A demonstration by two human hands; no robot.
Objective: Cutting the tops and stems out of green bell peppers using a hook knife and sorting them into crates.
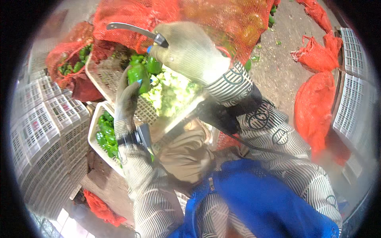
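Observation:
My gloved left hand grips a green bell pepper, its thumb lying across the side. Just beyond is another green pepper, right under the fingers of my gloved right hand; which hand bears it I cannot tell. A knife with a curved metal blade juts leftward from my right hand, its dark handle partly hidden by the glove. Below both hands stands a perforated plastic crate. Pale pepper trimmings are heaped inside it.
A second crate of green peppers stands left. Red mesh sacks crowd the far side, and an opened one shows peppers. Stacked crates rise at left. More red sacks and crates line the right.

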